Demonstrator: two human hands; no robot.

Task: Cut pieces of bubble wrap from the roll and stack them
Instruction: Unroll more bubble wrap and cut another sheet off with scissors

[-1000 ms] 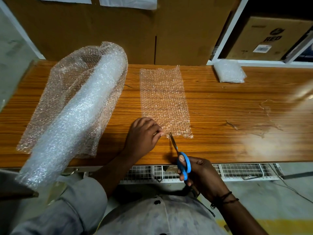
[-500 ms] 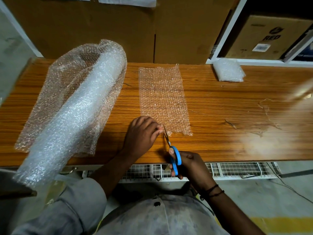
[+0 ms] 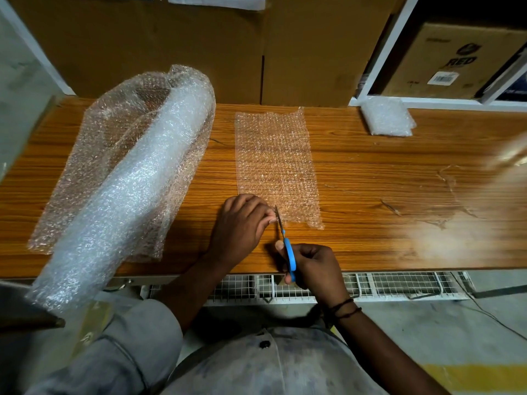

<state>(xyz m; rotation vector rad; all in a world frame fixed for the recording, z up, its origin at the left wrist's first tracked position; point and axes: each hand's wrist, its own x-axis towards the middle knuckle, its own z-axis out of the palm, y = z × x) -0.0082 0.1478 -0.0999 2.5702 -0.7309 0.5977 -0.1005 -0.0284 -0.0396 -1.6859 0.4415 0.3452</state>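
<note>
The rectangular sheet of clear bubble wrap (image 3: 275, 161) lies flat on the brown wood-grain desk (image 3: 399, 195), straight ahead of both hands. Its long axis runs from the near edge towards the far edge, so a cut from here would run lengthwise, away from the body. The left hand (image 3: 242, 226) is nearer, resting on the sheet's near left corner with curled fingers pinching it. The right hand (image 3: 313, 269) sits just behind at the near edge, fingers curled through the blue-handled steel scissors (image 3: 286, 246). The blades are nearly closed, and their tip reaches the sheet's near end beside the left fingertips.

The large loose roll of clear bubble wrap (image 3: 137, 181) lies towards the left end, and a small folded pile of white bubble wrap (image 3: 387, 116) sits by the far edge.

A second ago the right hand hung below the near edge with the blade tip short of the sheet. It has since come forward, while the left hand has kept its corner.
</note>
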